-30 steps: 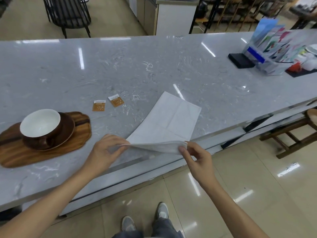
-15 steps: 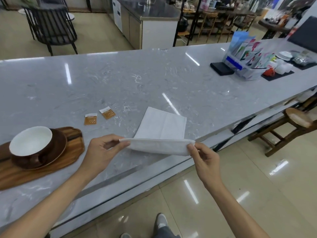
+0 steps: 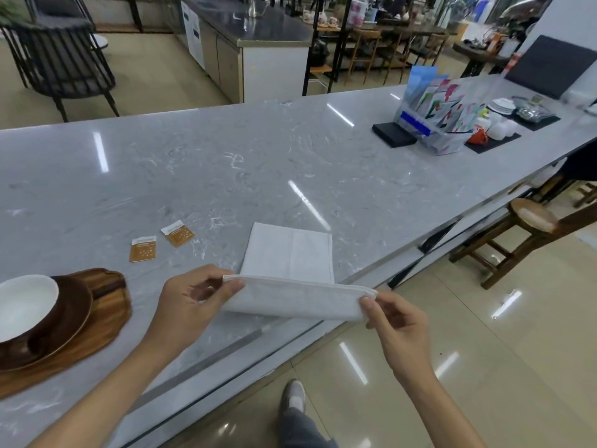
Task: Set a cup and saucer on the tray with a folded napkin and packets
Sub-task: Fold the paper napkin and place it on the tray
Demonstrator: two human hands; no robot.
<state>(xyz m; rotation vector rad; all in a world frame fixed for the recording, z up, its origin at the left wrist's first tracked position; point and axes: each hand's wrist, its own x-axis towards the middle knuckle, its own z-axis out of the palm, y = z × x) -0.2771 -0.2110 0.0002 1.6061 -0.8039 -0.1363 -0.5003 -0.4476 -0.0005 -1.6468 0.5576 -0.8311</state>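
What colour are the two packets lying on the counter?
Orange-brown with white tops, both packets, seen in the head view.

Cup [image 3: 24, 305] and tray [image 3: 97, 328] cut off left

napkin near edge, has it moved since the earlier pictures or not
Yes. The napkin's near edge, pinched by the left hand and right hand, has lifted and folded back toward the two packets.

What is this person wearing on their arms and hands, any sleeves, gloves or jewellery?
Nothing shows on them. The left hand and right hand are bare, with no gloves, rings, watch or bracelets visible. Both forearms are uncovered as far as the frame shows; no sleeve edge is in view.
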